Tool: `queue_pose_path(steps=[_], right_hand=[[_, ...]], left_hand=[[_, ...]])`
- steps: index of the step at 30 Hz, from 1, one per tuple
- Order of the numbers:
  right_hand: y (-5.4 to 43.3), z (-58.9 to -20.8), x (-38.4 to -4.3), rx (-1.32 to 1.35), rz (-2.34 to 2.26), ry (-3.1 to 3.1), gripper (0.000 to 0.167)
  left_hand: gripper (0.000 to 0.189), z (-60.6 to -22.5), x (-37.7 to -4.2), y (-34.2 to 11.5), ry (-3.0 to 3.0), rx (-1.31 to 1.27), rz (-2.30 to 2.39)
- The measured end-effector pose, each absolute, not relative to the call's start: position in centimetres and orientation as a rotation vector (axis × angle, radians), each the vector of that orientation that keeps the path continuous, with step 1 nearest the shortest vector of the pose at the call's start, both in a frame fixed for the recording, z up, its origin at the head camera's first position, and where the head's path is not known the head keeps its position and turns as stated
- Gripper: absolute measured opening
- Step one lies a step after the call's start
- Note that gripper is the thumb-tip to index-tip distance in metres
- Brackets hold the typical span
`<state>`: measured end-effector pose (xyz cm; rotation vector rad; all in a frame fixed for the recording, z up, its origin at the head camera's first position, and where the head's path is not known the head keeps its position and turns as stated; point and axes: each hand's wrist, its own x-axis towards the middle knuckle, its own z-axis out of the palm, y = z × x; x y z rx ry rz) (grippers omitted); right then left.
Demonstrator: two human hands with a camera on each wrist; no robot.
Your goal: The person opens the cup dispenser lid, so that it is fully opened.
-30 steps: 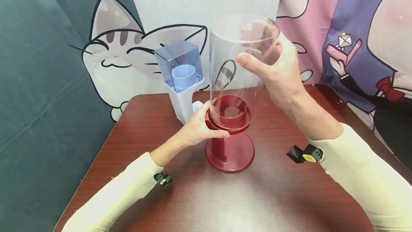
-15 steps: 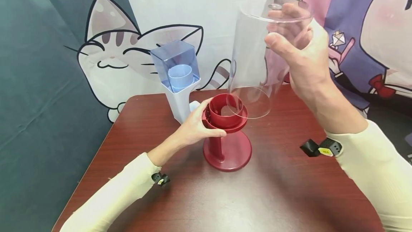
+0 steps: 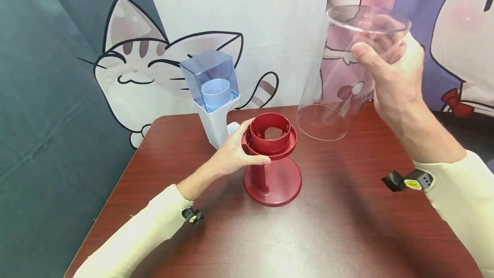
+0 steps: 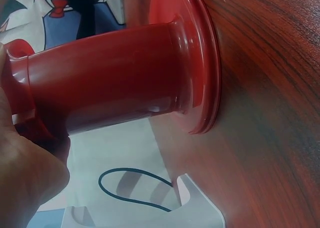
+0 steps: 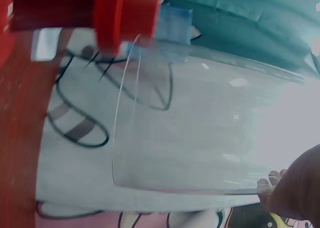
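Observation:
A red dispenser stand (image 3: 285,179), with a round foot, a thick column and a ring-shaped cup on top, stands on the table. My left hand (image 3: 231,153) grips it just below the cup, thumb in front; the left wrist view shows the red column (image 4: 110,78) upright on its foot. To the right, my right hand (image 3: 401,74) holds a tall clear cylinder (image 3: 339,72) near its upper rim, thumb outside and fingers behind the wall. The cylinder tilts, its lower end apart from the red cup. See-through and without contents, the cylinder (image 5: 200,118) fills much of the right wrist view.
Behind and left of the red stand is a white dispenser (image 3: 216,121) with a blue see-through square hopper (image 3: 210,72). The brown wooden table (image 3: 231,235) ends at a cartoon-printed cloth backdrop (image 3: 285,33). A dark green cloth (image 3: 46,119) hangs at the left.
My right hand has moved the clear cylinder off the red cup, up and then to the right, tilting it. My left hand keeps its grip on the red stand.

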<state>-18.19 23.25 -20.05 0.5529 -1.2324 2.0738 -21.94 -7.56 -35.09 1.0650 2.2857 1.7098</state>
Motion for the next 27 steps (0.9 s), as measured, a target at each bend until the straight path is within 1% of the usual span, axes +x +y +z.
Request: queue_pose_path(steps=[4, 13, 21, 27], right_hand=[[24.6, -21.4, -18.2, 0.481, 2.018, -1.317, 0.056], [27.1, -25.3, -19.5, 0.328, 1.885, -1.535, 0.062], [28.9, -28.9, -20.4, 0.053, 1.456, -1.925, 0.066], [29.8, -30.6, -21.4, 0.031, 1.553, -1.846, 0.07]], left_hand=[[0.095, -35.1, -22.0, -7.5, 2.291, 1.08, 1.708], [0.094, -35.2, -22.0, -7.5, 2.267, 1.09, 1.72], [0.095, -35.3, -22.0, -7.5, 2.276, 1.087, 1.717], [0.094, -35.4, -22.1, -7.5, 2.277, 1.092, 1.719]])
